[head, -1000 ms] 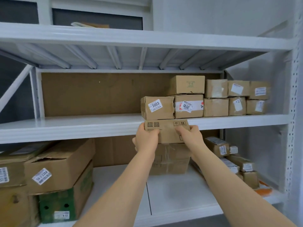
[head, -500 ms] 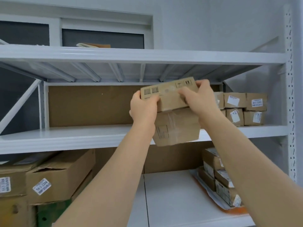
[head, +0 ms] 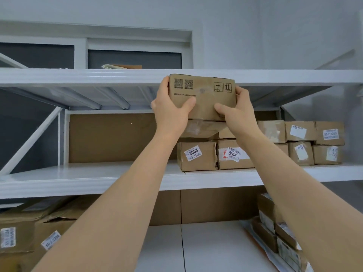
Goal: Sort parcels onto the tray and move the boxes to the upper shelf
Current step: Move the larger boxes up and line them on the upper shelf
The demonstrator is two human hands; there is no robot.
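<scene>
Both hands are raised and clamped on one brown cardboard box (head: 202,95). The left hand (head: 170,108) wraps its fingers round the box's left end, thumb pressed flat across the front face; the right hand (head: 236,112) grips the right end and lower corner, thumb likewise on the front. Neither hand holds anything else.

The box is held level with the front edge of the upper shelf (head: 78,78), overlapping that edge (whether it rests on the shelf yet cannot be told). Its front face shows two printed code squares, an umbrella mark and an arrows mark.

The rack is white metal, set against a pale wall. Behind the upper shelf runs a white-framed window (head: 133,57) with dark panes, and a flat tan item (head: 123,66) lies on the shelf to the left of the box. Below the upper shelf, the middle shelf (head: 88,181) carries a row of small labelled cartons; the carton marked 3003 (head: 196,156) sits directly under the held box, with the carton marked 2010 (head: 233,154) touching it on the right. A brown backing board (head: 110,138) stands behind the middle shelf. On the lowest shelf, large cartons (head: 29,238) stand far below and left of the held box, and stacked parcels (head: 275,232) lie on a tray (head: 253,235) below and right of it.
</scene>
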